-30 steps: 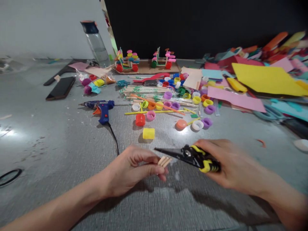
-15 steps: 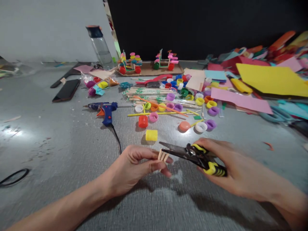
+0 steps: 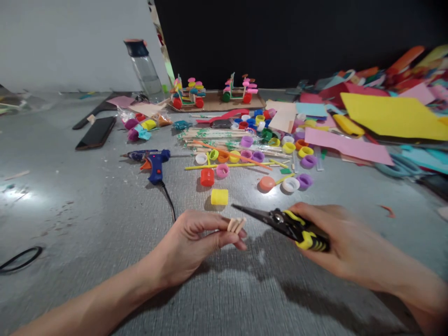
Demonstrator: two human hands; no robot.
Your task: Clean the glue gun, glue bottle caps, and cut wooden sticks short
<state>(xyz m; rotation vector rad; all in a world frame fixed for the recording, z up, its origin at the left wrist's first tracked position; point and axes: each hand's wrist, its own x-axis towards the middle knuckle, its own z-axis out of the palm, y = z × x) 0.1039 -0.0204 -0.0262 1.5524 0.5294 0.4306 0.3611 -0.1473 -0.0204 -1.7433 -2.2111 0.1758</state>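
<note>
since the earlier frame the cutters (image 3: 280, 219) have drawn off the stick bundle (image 3: 236, 225). head view: right hand (image 3: 336, 238) fingers clamp the yellow handles, long axis 4 to 10 o'clock, tip pointing 10. left hand (image 3: 196, 238) fingers pinch the bundle, ends toward 2 o'clock, above the desk (image 3: 87, 210).

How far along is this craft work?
Two cap-and-stick models look finished on the cardboard at the back. In hand: the left hand pinches short stick pieces; the right hand holds yellow-handled cutters beside them. Probably left: loose bottle caps, long sticks and the glue gun lie untouched.
</note>
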